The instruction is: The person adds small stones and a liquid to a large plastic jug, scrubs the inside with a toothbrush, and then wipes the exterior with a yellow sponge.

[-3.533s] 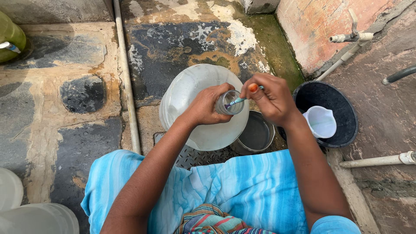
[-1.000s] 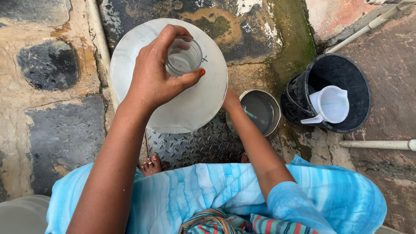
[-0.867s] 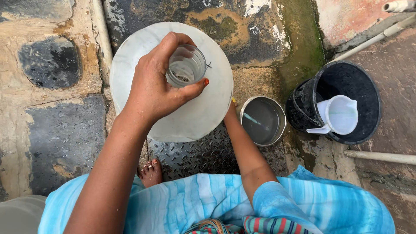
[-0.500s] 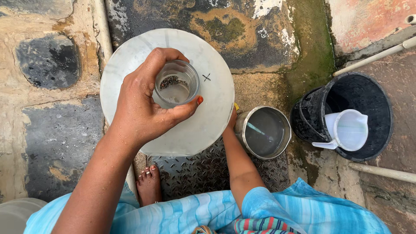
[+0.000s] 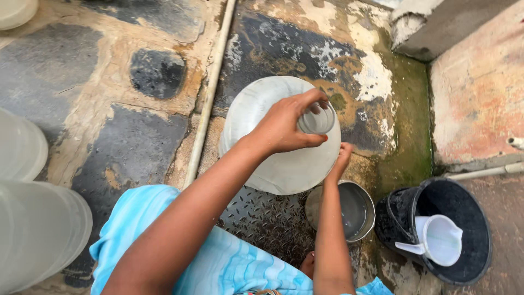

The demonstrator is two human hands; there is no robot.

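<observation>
Left hand (image 5: 284, 128) fingers wrapped around the clear glass (image 5: 316, 119), right hand (image 5: 341, 158) just below, grip hidden.

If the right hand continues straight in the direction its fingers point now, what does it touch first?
The right hand points up and away from the body, and its fingers already seem to reach the side of the large translucent water jug. The jug comes first, though depth is unclear.

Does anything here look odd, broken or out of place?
Nothing looks spilled or broken. The floor is worn, its dark coating flaked into patches, and a green film runs along the wall. The left hand grips the neck of a big translucent jug; the right hand touches its side above a steel bowl.
</observation>
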